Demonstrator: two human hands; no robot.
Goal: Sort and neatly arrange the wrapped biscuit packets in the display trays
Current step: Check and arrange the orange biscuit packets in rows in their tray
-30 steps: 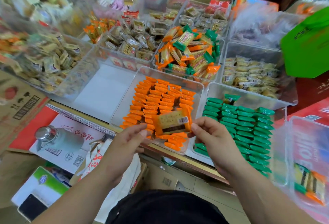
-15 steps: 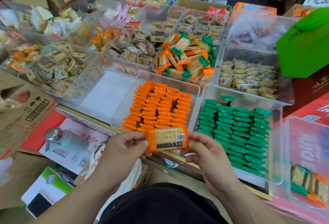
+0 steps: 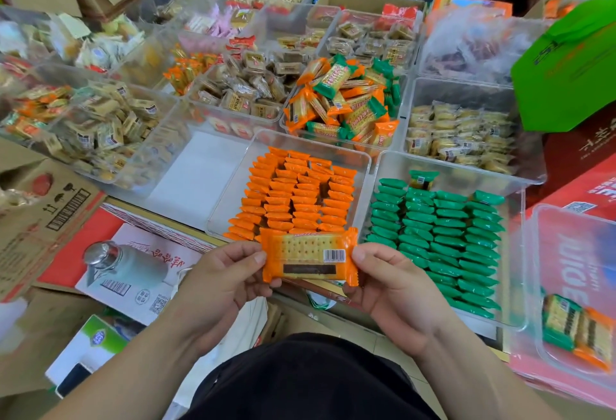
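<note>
You stand over a spread of clear trays. At the back, the mixed tray holds orange and green packets in a jumble. In front of it, the orange tray holds orange packets stood on edge in close rows. Just beside it on your right, the green tray holds green ones the same way. My reading is that you are mid-sort: one packet is out of the jumble and bound for the tray of its colour.

That orange packet lies flat in the air, barcode up, over the near end of the orange rows and not yet in any of them. Your left hand pinches its left end between thumb and curled fingers. Your right hand pinches the right end likewise.

The next move likely calls for turning the packet onto its edge and slipping it in line without tipping its neighbours. The rows look tight. The open room is the bare strip of tray floor along the left wall, between that wall and the first row. The tray's near wall is hidden behind the packet and your hands, so judge that edge by feel.
</note>
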